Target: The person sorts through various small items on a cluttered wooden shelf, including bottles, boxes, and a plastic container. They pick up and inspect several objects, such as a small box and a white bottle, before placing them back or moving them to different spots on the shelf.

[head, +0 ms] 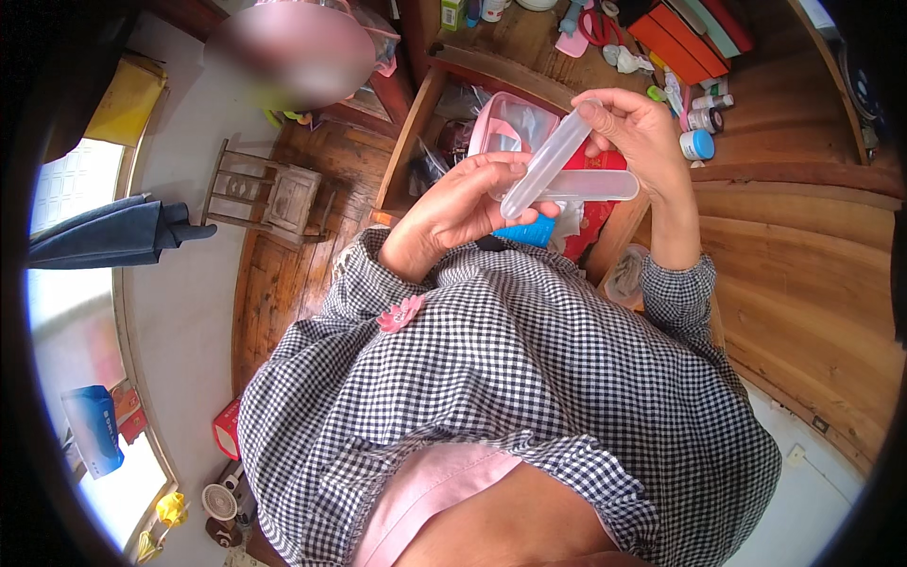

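A long, narrow case of translucent plastic is in two halves above the open wooden drawer [413, 131]. My left hand [468, 195] holds the lower half [595, 186], which lies roughly level, and its thumb is by the other half. In my right hand [627, 135], the upper half [549, 159] is pinched at its far end between thumb and fingers. It slants across the lower half, its near end close to my left fingers. Whether anything lies inside the halves I cannot tell. Beneath my hands the drawer holds a clear pouch with pink trim [506, 117], a blue packet [528, 230] and red items.
On the wooden top [517, 60] are red scissors [601, 28], an orange box [677, 42], small bottles and a blue-lidded jar [698, 144]. A wooden chair [290, 202] stands left on the floor. A plastic-lined container [627, 273] sits below my right forearm.
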Available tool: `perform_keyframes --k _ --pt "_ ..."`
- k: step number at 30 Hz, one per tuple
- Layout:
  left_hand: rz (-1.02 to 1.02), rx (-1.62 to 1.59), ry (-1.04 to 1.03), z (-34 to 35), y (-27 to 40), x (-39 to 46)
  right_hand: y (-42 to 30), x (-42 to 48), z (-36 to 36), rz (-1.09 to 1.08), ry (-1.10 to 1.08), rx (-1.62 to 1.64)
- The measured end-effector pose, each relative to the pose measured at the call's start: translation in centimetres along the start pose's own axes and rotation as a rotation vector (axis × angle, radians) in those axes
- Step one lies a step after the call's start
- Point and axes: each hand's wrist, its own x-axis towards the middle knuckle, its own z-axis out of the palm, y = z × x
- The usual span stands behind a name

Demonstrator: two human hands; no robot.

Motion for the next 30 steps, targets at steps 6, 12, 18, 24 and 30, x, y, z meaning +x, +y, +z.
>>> perform_keyframes --k 6,12,18,24,30 --pt "0.047 -0.028 0.015 -0.5 -0.1 0.1 0.4 0.2 0.2 0.0 0.125 -0.147" --pt "0.076 -0.018 0.013 -0.5 0.2 -0.1 0.5 0.1 0.2 -0.09 0.101 -0.167" --pt "0.123 -0.02 0.006 -0.7 0.4 0.0 0.5 -0.3 -0.5 -0.082 0.032 -0.176" --pt "0.205 -0.149 0.15 -1.9 0.4 -0.1 1.6 -0.8 -0.8 0.044 0.189 -0.042" --pt "0.368 0.005 0.252 -3.0 0.8 -0.5 2.8 -1.6 -0.7 -0.001 0.337 0.174"
